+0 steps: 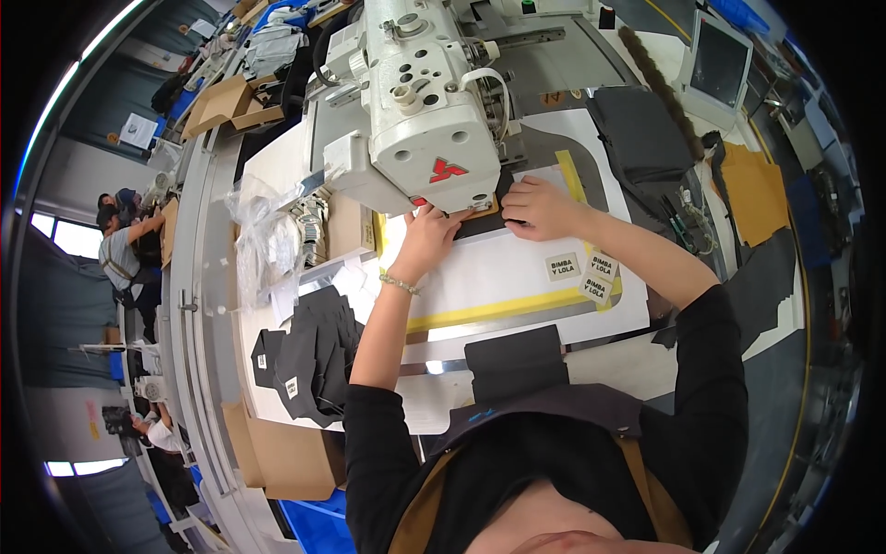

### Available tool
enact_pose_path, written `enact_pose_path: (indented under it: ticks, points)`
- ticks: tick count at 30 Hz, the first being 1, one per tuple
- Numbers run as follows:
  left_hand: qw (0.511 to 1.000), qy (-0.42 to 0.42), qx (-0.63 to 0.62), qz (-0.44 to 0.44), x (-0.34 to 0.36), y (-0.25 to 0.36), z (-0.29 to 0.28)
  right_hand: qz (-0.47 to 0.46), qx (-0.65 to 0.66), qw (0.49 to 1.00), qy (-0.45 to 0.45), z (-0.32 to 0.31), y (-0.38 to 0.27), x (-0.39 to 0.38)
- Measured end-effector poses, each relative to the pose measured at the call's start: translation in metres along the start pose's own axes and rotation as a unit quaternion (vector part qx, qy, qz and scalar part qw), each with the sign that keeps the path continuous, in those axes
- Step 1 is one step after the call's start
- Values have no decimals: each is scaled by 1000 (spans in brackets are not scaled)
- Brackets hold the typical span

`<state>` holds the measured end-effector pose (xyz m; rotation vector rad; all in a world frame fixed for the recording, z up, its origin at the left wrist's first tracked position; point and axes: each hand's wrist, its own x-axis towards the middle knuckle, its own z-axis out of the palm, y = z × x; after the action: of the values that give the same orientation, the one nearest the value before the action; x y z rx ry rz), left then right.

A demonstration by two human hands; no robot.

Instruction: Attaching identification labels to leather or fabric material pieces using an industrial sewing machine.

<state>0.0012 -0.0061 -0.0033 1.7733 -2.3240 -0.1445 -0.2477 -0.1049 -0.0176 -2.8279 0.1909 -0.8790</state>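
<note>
Watching this through the head cam, both my hands are up at the sewing machine (434,120), which sits toward the far edge of the table (600,367). The left hand (426,242) has its fingertips tucked in just below the machine head, beside a dark piece of cloth (484,227) with a small tan strip (482,214) along it. The right hand (544,210) is curled at the other side of that cloth, but I honestly can't tell if either hand is pinching it or just pressing, as the fingertips are partly hidden.

The cloth is right under the front of the head, at the far side of a white sheet (498,277) bordered by yellow tape (508,308). Three pale square labels (561,267) lie near that sheet's near right corner, two of them overlapping.

By the table's near left corner I see a fanned pile of dark cut pieces (323,342), a couple carrying pale labels. Crumpled clear plastic (263,245) sits along the left edge, and folded dark fabric (637,138) is stacked toward the far right corner
</note>
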Motion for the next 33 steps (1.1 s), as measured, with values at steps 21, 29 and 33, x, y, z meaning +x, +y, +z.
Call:
enact_pose_path:
  ticks: [21, 29, 33]
  points:
    - [978, 37, 74, 189, -12, 22, -21, 29, -96, 988, -113, -52, -20, -42]
    - [975, 145, 104, 134, -12, 43, 8, 92, -104, 989, -40, -44, -30, -39]
    - [977, 169, 87, 93, -11, 44, 13, 69, -165, 984, -21, -34, -30, -35]
